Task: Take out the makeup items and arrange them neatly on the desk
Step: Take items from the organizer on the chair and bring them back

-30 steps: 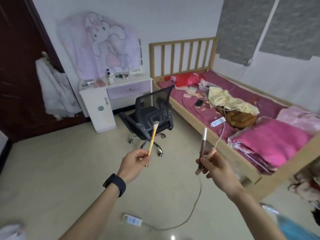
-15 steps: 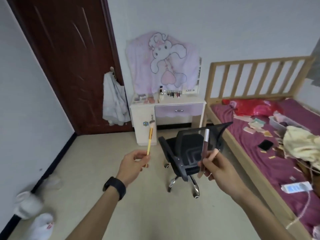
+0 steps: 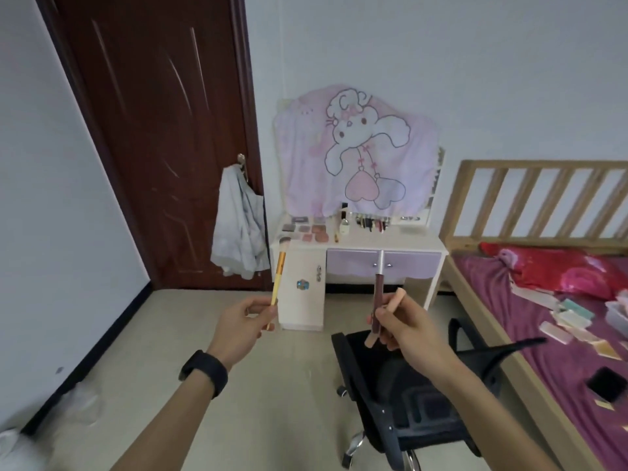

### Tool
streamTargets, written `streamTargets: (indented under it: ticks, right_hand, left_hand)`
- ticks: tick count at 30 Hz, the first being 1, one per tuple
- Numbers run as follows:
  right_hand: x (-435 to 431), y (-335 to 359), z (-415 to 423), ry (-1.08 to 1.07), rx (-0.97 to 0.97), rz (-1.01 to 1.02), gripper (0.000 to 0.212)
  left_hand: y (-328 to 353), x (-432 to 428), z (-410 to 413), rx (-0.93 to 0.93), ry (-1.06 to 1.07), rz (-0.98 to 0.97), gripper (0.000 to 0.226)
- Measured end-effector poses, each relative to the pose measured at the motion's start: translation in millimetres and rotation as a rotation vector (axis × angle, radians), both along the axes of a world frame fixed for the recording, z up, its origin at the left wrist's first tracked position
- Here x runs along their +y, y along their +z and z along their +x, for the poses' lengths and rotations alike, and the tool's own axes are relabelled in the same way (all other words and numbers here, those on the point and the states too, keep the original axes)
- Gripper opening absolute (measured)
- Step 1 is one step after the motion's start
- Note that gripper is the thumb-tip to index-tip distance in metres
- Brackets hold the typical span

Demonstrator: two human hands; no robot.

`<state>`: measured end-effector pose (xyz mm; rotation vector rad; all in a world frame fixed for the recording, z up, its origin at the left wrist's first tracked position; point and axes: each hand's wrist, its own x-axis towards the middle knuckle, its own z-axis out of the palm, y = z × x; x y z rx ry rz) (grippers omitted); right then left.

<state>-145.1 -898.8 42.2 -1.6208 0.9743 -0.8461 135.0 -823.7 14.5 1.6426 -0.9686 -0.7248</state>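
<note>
My left hand (image 3: pixel 240 326) pinches a yellow-handled makeup brush (image 3: pixel 279 270) upright by its lower end. My right hand (image 3: pixel 406 329) grips two things: a dark red lip-gloss tube with a silver cap (image 3: pixel 378 290) held upright, and a peach-coloured stick (image 3: pixel 394 305) slanted beside it. Both hands are raised in front of a white desk with a purple drawer (image 3: pixel 380 241). On the desk lie several palettes (image 3: pixel 307 229), a small bottle (image 3: pixel 344 226) and a row of slim tubes (image 3: pixel 370 222).
A black office chair (image 3: pixel 413 402) stands between me and the desk, under my right arm. A wooden bed (image 3: pixel 530 300) at the right carries more small items (image 3: pixel 567 316) and a phone (image 3: pixel 606 384). A dark door (image 3: pixel 159 130) with hanging clothes (image 3: pixel 238 229) is at the left.
The view has swung left from the bed and drawn closer to the desk. Both hands keep the same hold on their items.
</note>
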Motion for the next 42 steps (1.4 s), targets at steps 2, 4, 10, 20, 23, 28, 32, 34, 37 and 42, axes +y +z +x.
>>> streamTargets:
  ticks: [2,4,10,20,23,28,32,34,37,42]
  right_hand:
    - [-29.5,8.7,23.4,-0.011,0.004,0.000,0.008]
    - [-59.2,15.6,43.1,-0.032,0.000,-0.008,0.008]
    - [-138.9,18.9,84.9,-0.090,-0.030,0.006,0.010]
    - [-295.0,-56.3,143.6,-0.183,-0.060,0.152,0.012]
    - [-353.1,-73.9,162.0,-0.216,-0.079,0.211,0.011]
    - [-441.0,-96.9,189.8,-0.293,-0.103,0.265,0.010]
    - [-492.1,-117.4,217.0,-0.297,-0.081,0.319,0.010]
    - [-517.2,-129.8,233.3,-0.308,-0.064,0.331,0.010]
    - [-556.8,-148.4,257.4,-0.317,-0.044,0.333,0.010]
    - [-608.7,-169.4,289.7,-0.410,-0.017,0.383,0.011]
  left_hand:
    - [12.1,-35.4,26.1,-0.022,-0.023,-0.009,0.007]
    - [25.7,-72.3,49.1,-0.057,-0.046,-0.028,0.010]
    - [35.5,-164.4,94.4,-0.079,-0.094,-0.036,0.010]
    - [-0.6,-352.5,156.8,0.002,-0.129,0.015,0.005]
    - [-12.6,-417.1,174.3,0.110,-0.061,0.042,0.016]
    - [-36.3,-510.2,200.8,0.167,-0.041,0.123,0.031]
    - [-60.6,-567.8,223.1,0.244,-0.071,0.185,0.031]
    - [-76.7,-599.8,235.8,0.269,-0.092,0.221,0.027]
    - [-104.8,-653.5,255.5,0.275,-0.133,0.270,0.024]
    - [-140.4,-732.6,279.5,0.389,-0.180,0.357,0.022]
